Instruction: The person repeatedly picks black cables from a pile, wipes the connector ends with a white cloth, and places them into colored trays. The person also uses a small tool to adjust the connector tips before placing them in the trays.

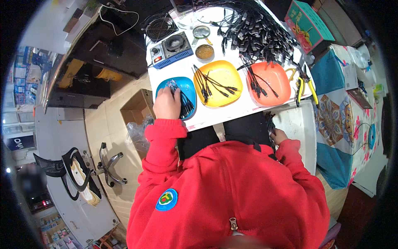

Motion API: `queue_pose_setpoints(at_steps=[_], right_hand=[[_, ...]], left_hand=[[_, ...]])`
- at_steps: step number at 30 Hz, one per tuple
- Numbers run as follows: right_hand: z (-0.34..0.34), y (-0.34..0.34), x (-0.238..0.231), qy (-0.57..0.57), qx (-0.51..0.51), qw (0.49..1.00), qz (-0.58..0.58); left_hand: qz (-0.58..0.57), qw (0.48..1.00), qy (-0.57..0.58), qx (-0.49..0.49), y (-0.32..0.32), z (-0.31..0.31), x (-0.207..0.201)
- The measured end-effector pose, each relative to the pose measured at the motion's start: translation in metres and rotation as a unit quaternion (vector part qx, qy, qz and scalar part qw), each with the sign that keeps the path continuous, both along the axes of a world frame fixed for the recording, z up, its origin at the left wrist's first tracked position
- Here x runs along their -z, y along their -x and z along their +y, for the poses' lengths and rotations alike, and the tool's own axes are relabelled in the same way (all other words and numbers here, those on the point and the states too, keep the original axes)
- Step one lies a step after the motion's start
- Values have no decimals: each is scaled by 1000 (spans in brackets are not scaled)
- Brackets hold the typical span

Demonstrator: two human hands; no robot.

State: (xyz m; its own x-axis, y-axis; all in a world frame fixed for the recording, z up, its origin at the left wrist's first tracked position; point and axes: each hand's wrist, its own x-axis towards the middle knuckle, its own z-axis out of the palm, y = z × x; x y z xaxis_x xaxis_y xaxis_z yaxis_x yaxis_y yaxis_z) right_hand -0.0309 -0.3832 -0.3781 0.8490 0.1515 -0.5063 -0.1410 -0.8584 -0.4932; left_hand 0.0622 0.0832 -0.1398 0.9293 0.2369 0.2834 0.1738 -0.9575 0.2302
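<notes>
My left hand (167, 103) reaches over the left side of the blue bowl (190, 89), its fingers curled down at the bare wire ends of short black cables (186, 107). What the fingertips pinch is hidden. Below the table's front edge, my right hand (280, 136) is closed around a bundle of dark cables (270, 123). The yellow bowl (228, 71) holds several short black cables (204, 86). More black cables with connectors (258, 88) rest in the orange bowl (282, 79).
A large heap of black USB cables (261, 35) covers the table's back right. Pliers (306, 85) lie at the right edge. A blue device with a dial (172, 49), a round tin (204, 52), a magnifying glass (201, 32) and a fan (161, 29) stand behind the bowls.
</notes>
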Motion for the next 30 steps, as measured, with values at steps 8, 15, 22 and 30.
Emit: queue_pose_setpoints(at_steps=[8,15,22,30], right_hand=[[50,-16,-193,-29,-84,996,-27],[167,-71,-303,-333,-135,925,-127],[258,-96,-329,-576,-97,806,-90],[260,-84,-332,-629,-57,770,95]], left_hand=[[-28,961,273,-45,-3,8,-9],[-202,796,558,118,26,-11,-48],[-31,569,805,165,82,-42,-85],[8,577,790,208,101,-50,-85]])
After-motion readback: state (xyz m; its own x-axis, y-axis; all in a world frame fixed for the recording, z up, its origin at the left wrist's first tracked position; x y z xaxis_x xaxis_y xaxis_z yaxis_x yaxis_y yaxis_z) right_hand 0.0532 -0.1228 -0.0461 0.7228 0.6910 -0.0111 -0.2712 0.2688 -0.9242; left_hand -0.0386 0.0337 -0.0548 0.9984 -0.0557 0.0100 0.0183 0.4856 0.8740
